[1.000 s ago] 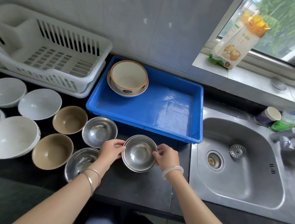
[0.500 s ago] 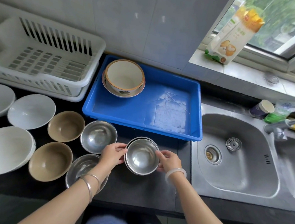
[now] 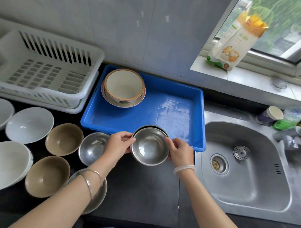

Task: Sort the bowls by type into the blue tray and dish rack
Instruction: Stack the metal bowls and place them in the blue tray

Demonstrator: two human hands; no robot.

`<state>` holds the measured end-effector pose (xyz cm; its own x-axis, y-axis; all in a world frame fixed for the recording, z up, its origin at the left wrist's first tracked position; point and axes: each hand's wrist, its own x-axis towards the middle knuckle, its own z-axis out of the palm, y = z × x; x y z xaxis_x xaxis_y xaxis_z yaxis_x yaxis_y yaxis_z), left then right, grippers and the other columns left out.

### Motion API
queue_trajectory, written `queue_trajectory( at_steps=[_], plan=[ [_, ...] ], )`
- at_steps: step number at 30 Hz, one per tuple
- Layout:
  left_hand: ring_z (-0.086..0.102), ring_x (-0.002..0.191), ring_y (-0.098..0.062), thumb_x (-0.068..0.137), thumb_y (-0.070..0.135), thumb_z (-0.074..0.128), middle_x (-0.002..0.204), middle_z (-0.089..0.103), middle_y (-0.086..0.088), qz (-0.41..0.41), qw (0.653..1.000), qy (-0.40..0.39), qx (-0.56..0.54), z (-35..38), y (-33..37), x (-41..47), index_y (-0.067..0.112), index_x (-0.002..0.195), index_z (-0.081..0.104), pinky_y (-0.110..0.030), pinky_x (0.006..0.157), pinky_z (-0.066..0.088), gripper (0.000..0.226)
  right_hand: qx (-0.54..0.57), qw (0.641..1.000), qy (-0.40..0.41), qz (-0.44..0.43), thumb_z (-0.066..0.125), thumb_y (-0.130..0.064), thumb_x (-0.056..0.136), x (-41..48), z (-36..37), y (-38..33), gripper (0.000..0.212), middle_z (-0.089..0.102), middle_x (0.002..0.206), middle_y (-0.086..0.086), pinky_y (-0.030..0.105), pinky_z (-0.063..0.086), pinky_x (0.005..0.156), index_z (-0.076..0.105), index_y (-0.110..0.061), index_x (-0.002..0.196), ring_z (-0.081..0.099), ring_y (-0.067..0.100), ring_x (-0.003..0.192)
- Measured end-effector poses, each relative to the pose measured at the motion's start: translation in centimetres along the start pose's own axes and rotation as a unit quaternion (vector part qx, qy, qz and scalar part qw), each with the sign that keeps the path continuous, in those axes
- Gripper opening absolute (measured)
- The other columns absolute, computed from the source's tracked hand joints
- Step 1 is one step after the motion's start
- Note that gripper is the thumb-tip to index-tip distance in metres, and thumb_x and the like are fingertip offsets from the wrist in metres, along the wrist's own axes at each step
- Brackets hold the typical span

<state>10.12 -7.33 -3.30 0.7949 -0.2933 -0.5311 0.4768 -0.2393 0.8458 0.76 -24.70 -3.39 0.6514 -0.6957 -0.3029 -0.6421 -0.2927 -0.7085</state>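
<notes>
1. The steel bowl (image 3: pixel 150 146) sat at the centre of the frame, held between both hands and overlapping the near rim of the blue tray (image 3: pixel 202 118). A second rim showing just behind it suggested two bowls nested together, though that was hard to confirm.
2. The left hand (image 3: pixel 118 144) gripped the bowl's left rim with curled fingers. The right hand (image 3: pixel 180 151) pinched the right rim in the same way. Neither hand was released or idle.
3. The bowl was probably thin steel: light, stiff and not fragile, but smooth and likely to slip. If it was a nested pair, the bowls could slide or clatter if tipped. Opposite rims looked the best place to hold, with thumbs over the lip, fingers under the wall, and the bowl kept level.
4. In the tray's upper left corner stood the patterned bowls (image 3: pixel 124 86), stacked. The dish rack (image 3: pixel 40 71) filled the upper left of the frame. Two more metal bowls (image 3: pixel 93 148) lay left of the hands on the dark counter (image 3: pixel 139 194).
5. Compared with half a second earlier, the bowl had moved up the frame, from the open counter to the tray's front edge. The two-handed grip was unchanged, and the other bowls lay as they had.
</notes>
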Motion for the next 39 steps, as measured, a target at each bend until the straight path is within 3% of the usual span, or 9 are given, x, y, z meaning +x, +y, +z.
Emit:
queue_trajectory(
  at_steps=[3,7,11,16,19,26,30,33,39],
  plan=[
    [0.062,0.091,-0.026,0.087,0.005,0.061,0.099,0.064,-0.011,0.013,1.000,0.010,0.010,1.3,2.3,1.8,0.008,0.098,0.061,-0.030,0.071,0.056,0.011,0.042,0.999,-0.022,0.009,0.060,-0.043,0.086,2.6,-1.2,-1.3,0.038,0.058,0.055,-0.002,0.040,0.060,0.065,0.063,-0.007,0.074,0.061,0.011,0.046],
    [0.063,0.089,-0.026,0.087,0.008,0.062,0.101,0.064,-0.013,0.004,0.999,0.033,0.025,3.4,4.3,4.9,0.003,0.104,0.062,-0.035,0.076,0.056,0.018,0.078,0.993,-0.081,0.030,0.055,-0.030,0.088,6.7,-2.2,-1.7,0.019,0.065,0.069,-0.005,0.040,0.059,0.081,0.069,-0.016,0.086,0.066,0.008,0.056],
    [0.060,0.087,-0.025,0.088,0.008,0.061,0.098,0.060,-0.011,-0.020,0.998,0.051,0.007,5.5,4.9,8.2,0.005,0.101,0.060,-0.037,0.080,0.055,0.014,0.129,0.982,-0.128,0.046,0.053,-0.015,0.088,10.4,-2.5,-1.2,0.035,0.069,0.095,0.002,0.036,0.053,0.093,0.062,-0.014,0.121,0.067,0.010,0.075],
    [0.059,0.089,-0.023,0.088,0.004,0.058,0.099,0.059,-0.011,-0.052,0.996,0.066,-0.034,7.6,4.2,11.4,0.000,0.108,0.060,-0.034,0.075,0.055,0.021,0.157,0.976,-0.144,0.044,0.052,-0.008,0.091,13.4,-1.9,-0.5,0.037,0.066,0.114,0.011,0.037,0.048,0.100,0.056,-0.012,0.128,0.063,0.017,0.094],
    [0.058,0.090,-0.022,0.089,0.002,0.056,0.100,0.059,-0.008,-0.054,0.995,0.077,-0.045,8.3,3.6,12.8,0.000,0.114,0.059,-0.034,0.081,0.052,0.026,0.183,0.971,-0.148,0.050,0.053,-0.007,0.091,14.8,-1.1,0.0,0.040,0.062,0.123,0.014,0.030,0.048,0.097,0.051,-0.008,0.132,0.062,0.017,0.099],
    [0.061,0.092,-0.018,0.090,0.004,0.055,0.103,0.064,-0.008,-0.022,0.996,0.068,-0.062,8.7,2.8,13.8,0.003,0.116,0.060,-0.030,0.084,0.051,0.026,0.220,0.967,-0.110,0.062,0.055,-0.008,0.091,16.4,0.2,0.9,0.037,0.063,0.120,0.013,0.031,0.051,0.092,0.055,-0.011,0.128,0.062,0.019,0.098],
    [0.062,0.089,-0.024,0.092,0.010,0.055,0.102,0.063,-0.011,-0.085,0.988,0.050,-0.120,8.8,2.5,13.3,0.012,0.105,0.055,-0.031,0.075,0.053,0.014,0.272,0.953,-0.101,0.088,0.055,-0.009,0.092,16.3,0.8,1.4,0.040,0.061,0.117,0.017,0.032,0.055,0.080,0.052,-0.013,0.132,0.063,0.025,0.095],
    [0.064,0.089,-0.028,0.092,0.012,0.055,0.105,0.061,-0.014,-0.120,0.982,0.051,-0.137,9.1,2.5,13.3,0.009,0.107,0.052,-0.034,0.076,0.052,0.015,0.272,0.955,-0.073,0.093,0.057,-0.011,0.091,16.5,1.3,1.6,0.035,0.061,0.115,0.018,0.034,0.056,0.079,0.057,-0.014,0.126,0.064,0.029,0.097],
    [0.058,0.103,-0.023,0.093,0.007,0.052,0.111,0.059,-0.013,-0.097,0.967,0.090,-0.218,10.7,3.4,14.4,-0.002,0.117,0.055,-0.027,0.089,0.045,0.026,0.300,0.947,-0.050,0.102,0.056,-0.012,0.092,18.2,2.0,0.4,0.030,0.060,0.117,0.017,0.034,0.056,0.078,0.058,-0.014,0.122,0.064,0.029,0.092]
  ],
)
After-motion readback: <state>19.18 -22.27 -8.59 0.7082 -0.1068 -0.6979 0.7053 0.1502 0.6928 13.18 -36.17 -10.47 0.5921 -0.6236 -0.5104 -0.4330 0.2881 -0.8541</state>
